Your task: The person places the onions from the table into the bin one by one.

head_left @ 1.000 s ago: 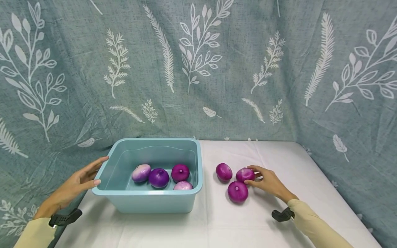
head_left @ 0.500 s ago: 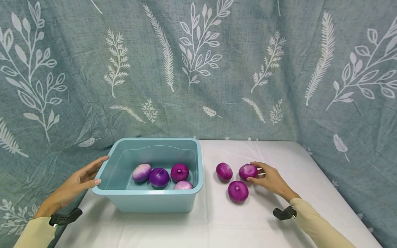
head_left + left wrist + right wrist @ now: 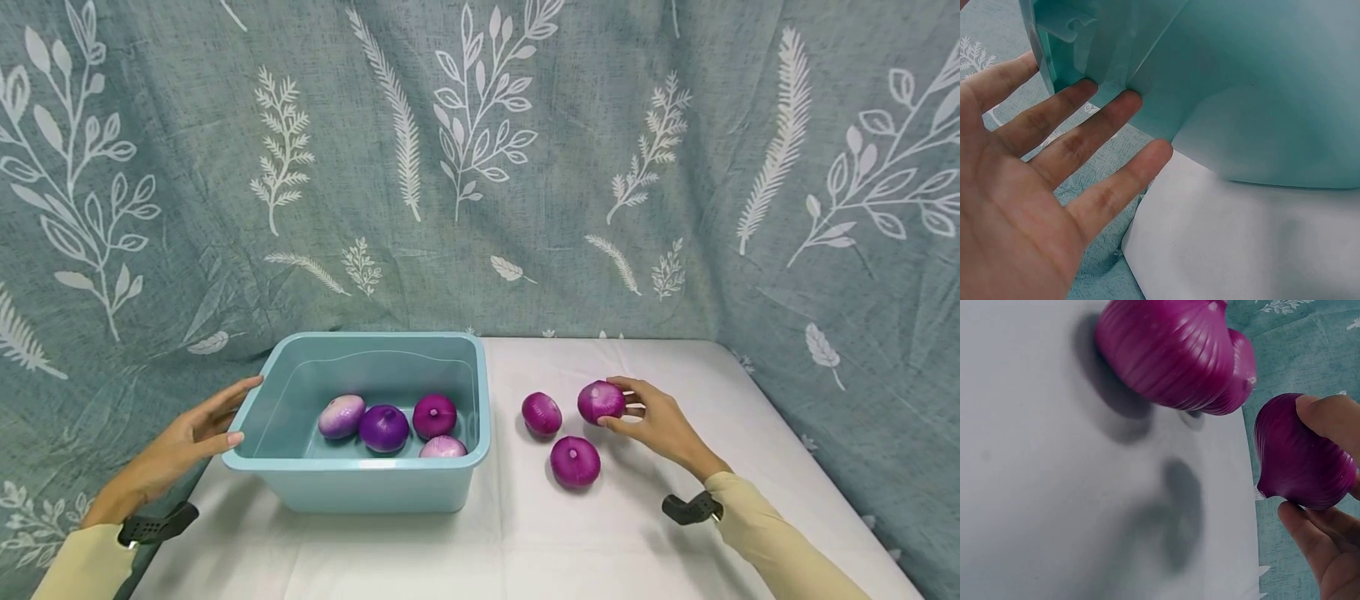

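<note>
My right hand (image 3: 654, 423) holds a purple-red onion (image 3: 599, 402) between thumb and fingers, raised off the table; the right wrist view shows the thumb on one side of this onion (image 3: 1300, 453) and fingers on the other. Two more red onions lie close by on the cloth, one farther back (image 3: 542, 414) and one nearer the front (image 3: 575, 462). At the left, my left hand (image 3: 180, 446) rests its fingers and thumb at the near left side of a light blue bin (image 3: 367, 487). In the left wrist view the fingers (image 3: 1107, 119) look extended and spread along the bin's outer wall.
Several onions lie inside the bin: a pale one (image 3: 342, 417), a dark purple one (image 3: 384, 429), a red one (image 3: 434, 417) and another pale one (image 3: 443, 447). A white cloth (image 3: 525, 542) covers the table. Blue-grey leaf-patterned curtains (image 3: 562, 283) hang behind and at both sides.
My right hand has lifted the onion up off the cloth, slightly back and right, away from the front onion. The left hand and the bin have stayed put.
</note>
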Demonstrator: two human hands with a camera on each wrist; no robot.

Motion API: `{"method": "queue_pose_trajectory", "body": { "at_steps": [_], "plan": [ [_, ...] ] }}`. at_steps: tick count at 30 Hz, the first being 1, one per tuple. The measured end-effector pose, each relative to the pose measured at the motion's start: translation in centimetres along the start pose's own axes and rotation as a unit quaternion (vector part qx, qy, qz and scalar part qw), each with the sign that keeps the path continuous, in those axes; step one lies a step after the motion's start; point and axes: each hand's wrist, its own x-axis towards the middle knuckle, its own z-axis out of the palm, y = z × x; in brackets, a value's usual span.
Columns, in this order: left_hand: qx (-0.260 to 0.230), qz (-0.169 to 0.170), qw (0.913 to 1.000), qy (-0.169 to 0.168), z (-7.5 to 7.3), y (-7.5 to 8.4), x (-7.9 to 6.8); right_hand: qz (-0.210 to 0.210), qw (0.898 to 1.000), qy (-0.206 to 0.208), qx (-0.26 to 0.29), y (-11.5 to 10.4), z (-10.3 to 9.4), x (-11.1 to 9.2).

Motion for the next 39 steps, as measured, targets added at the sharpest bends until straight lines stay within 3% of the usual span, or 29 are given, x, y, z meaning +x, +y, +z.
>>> {"method": "queue_pose_trajectory", "body": {
  "at_steps": [24, 39],
  "plan": [
    [-0.007, 0.009, 0.9999, 0.001, -0.1, -0.6, 0.0, -0.065, 0.997, 0.02, 0.026, -4.6, -0.8, 1.8],
    [-0.005, 0.014, 0.9999, 0.0, -0.1, -0.5, 0.0, -0.087, 0.995, 0.002, 0.048, -8.2, -0.3, 3.1]
  ]
}}
